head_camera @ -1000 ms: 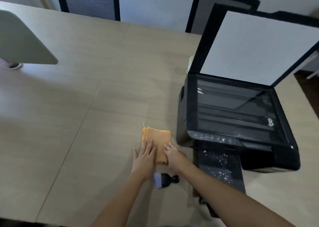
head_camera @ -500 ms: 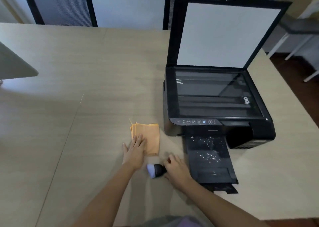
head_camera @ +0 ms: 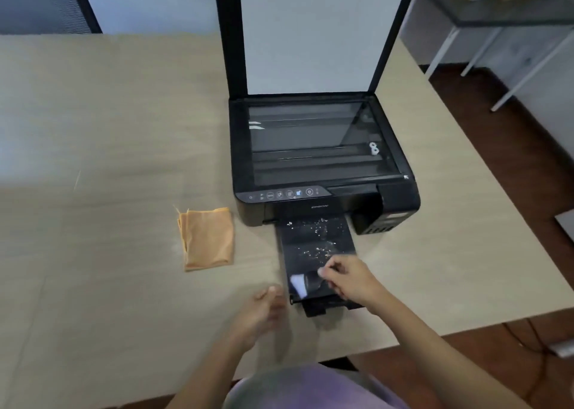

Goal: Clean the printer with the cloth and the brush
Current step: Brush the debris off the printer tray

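Note:
A black printer (head_camera: 323,160) stands on the table with its scanner lid (head_camera: 313,32) raised. Its output tray (head_camera: 313,247) juts toward me, speckled with pale crumbs. My right hand (head_camera: 351,279) holds a small brush (head_camera: 302,283) with a black handle and white bristles over the tray's near end. A folded orange cloth (head_camera: 208,239) lies on the table left of the tray, untouched. My left hand (head_camera: 259,314) hovers blurred over the table near the tray's front left corner, holding nothing.
The beige table (head_camera: 108,144) ends close on the right and near sides. A chair (head_camera: 49,3) stands at the far left. A glass-topped stand with white legs (head_camera: 497,17) is at the far right, and cables (head_camera: 528,340) lie on the dark floor.
My right hand has picked up the brush and carried it right, onto the output tray. My left hand has left the cloth and drawn back toward me. The view has shifted right.

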Available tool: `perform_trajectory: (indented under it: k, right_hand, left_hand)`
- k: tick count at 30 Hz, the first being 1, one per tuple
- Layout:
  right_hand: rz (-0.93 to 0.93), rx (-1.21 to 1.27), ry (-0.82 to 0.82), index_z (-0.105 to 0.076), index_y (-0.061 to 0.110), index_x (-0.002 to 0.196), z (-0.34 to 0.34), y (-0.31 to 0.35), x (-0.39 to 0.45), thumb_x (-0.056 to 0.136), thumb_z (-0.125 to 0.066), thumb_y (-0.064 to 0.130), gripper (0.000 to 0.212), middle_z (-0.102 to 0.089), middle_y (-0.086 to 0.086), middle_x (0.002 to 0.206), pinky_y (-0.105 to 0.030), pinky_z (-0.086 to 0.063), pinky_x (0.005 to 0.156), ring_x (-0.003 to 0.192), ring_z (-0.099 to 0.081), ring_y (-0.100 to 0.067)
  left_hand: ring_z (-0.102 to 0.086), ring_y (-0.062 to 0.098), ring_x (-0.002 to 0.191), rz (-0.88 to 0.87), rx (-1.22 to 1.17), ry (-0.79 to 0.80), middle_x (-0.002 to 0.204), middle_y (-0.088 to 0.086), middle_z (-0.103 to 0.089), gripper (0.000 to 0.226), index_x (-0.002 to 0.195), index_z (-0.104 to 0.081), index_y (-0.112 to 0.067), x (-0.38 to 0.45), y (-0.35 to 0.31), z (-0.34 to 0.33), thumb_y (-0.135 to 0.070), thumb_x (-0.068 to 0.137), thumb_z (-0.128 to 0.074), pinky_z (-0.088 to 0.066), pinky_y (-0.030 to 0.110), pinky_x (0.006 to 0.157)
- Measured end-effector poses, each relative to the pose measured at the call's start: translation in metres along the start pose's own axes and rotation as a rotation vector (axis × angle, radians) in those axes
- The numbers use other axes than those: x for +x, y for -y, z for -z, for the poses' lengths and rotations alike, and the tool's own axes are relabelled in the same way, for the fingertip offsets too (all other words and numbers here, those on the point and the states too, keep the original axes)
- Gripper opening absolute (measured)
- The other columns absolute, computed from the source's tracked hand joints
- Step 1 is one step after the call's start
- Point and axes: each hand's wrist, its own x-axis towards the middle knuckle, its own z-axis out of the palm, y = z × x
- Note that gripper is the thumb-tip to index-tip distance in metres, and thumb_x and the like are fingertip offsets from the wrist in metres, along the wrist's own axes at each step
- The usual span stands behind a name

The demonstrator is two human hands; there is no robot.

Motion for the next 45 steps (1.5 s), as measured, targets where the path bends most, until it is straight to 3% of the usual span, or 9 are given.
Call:
perform_trajectory:
  k: [11, 14, 18, 26, 30, 33, 37, 41, 45]
  right_hand:
    - [0.059, -0.982, -0.061, -0.057, 0.007, 0.102, 0.067, -0.022, -0.015, 0.082, -0.053, 0.011, 0.02, -0.065, -0.018, 0.1, -0.036, -0.044, 0.069, 0.095, -0.061, -0.037]
    - [0.218, -0.772, -0.16, -0.056, 0.01, 0.09, 0.064, -0.003, -0.023, 0.082, -0.055, 0.015, 0.009, -0.065, -0.015, 0.087, -0.035, -0.041, 0.063, 0.085, -0.061, -0.036]
    - [0.212, -0.373, 0.106, -0.047, 0.021, 0.07, 0.009, 0.005, -0.02, 0.083, -0.06, 0.02, 0.018, -0.063, -0.006, 0.082, -0.034, -0.045, 0.067, 0.081, -0.055, -0.023]
    - [0.168, -1.047, -0.059, -0.054, 0.011, 0.11, 0.062, -0.034, -0.012, 0.087, -0.049, 0.01, 0.024, -0.068, -0.014, 0.107, -0.037, -0.048, 0.074, 0.099, -0.064, -0.034]
    - [0.28, -0.678, -0.247, -0.05, 0.016, 0.095, 0.049, -0.01, -0.025, 0.087, -0.051, 0.023, 0.01, -0.069, -0.012, 0.084, -0.036, -0.041, 0.063, 0.082, -0.063, -0.036]
    - [0.288, -0.364, -0.062, -0.043, 0.016, 0.082, -0.004, 0.008, -0.022, 0.09, -0.053, 0.027, 0.016, -0.062, -0.007, 0.074, -0.039, -0.044, 0.065, 0.076, -0.055, -0.03]
    - [0.241, -0.642, -0.064, -0.048, 0.016, 0.098, -0.016, -0.008, 0.005, 0.091, -0.05, 0.025, 0.012, -0.068, -0.014, 0.089, -0.039, -0.046, 0.067, 0.086, -0.062, -0.036]
    - [0.219, -0.91, -0.299, -0.061, 0.013, 0.087, 0.034, -0.034, 0.01, 0.068, -0.071, 0.011, 0.021, -0.067, -0.013, 0.058, -0.032, -0.047, 0.045, 0.054, -0.067, -0.034]
    - [0.183, -0.684, -0.451, -0.052, 0.014, 0.093, 0.05, -0.025, -0.003, 0.087, -0.056, 0.023, 0.011, -0.069, -0.012, 0.075, -0.034, -0.039, 0.055, 0.072, -0.065, -0.035]
  left_hand:
    - [-0.052, 0.029, 0.11, 0.077, -0.32, -0.206, 0.117, 0.012, -0.052, 0.018, 0.116, -0.047, -0.01, 0.013, 0.003, -0.054, -0.012, 0.101, -0.038, -0.039, 0.037, 0.105]
    - [-0.056, 0.023, 0.099, 0.057, -0.277, -0.204, 0.111, 0.008, -0.056, 0.02, 0.098, -0.054, -0.011, 0.013, 0.004, -0.057, -0.013, 0.102, -0.035, -0.041, 0.035, 0.101]
    - [-0.063, 0.024, 0.082, 0.019, -0.29, -0.182, 0.105, 0.019, -0.065, 0.028, 0.098, -0.06, -0.001, 0.013, 0.007, -0.053, -0.011, 0.102, -0.034, -0.052, 0.033, 0.077]
    - [-0.05, 0.026, 0.104, 0.04, -0.263, -0.209, 0.112, 0.012, -0.056, 0.029, 0.089, -0.056, -0.011, 0.012, 0.007, -0.059, -0.011, 0.103, -0.03, -0.038, 0.038, 0.104]
    - [-0.059, 0.022, 0.089, 0.008, -0.192, -0.208, 0.095, 0.007, -0.061, 0.027, 0.092, -0.056, -0.01, 0.009, 0.006, -0.06, -0.012, 0.103, -0.031, -0.046, 0.035, 0.093]
    - [-0.063, 0.029, 0.09, -0.026, -0.139, -0.196, 0.101, 0.018, -0.066, 0.032, 0.101, -0.063, 0.0, 0.008, 0.007, -0.059, -0.011, 0.103, -0.032, -0.052, 0.041, 0.087]
    - [-0.066, 0.027, 0.084, -0.021, -0.155, -0.151, 0.088, 0.014, -0.071, 0.033, 0.104, -0.062, 0.003, 0.007, 0.007, -0.052, -0.012, 0.102, -0.033, -0.054, 0.036, 0.078]
    - [-0.062, 0.019, 0.083, 0.022, -0.13, -0.14, 0.094, 0.008, -0.066, 0.029, 0.095, -0.058, -0.009, 0.007, 0.007, -0.051, -0.016, 0.103, -0.03, -0.049, 0.025, 0.072]
    - [-0.062, 0.019, 0.09, 0.014, -0.081, -0.109, 0.103, 0.008, -0.066, 0.027, 0.099, -0.058, -0.012, 0.009, 0.009, -0.046, -0.018, 0.103, -0.032, -0.047, 0.026, 0.084]
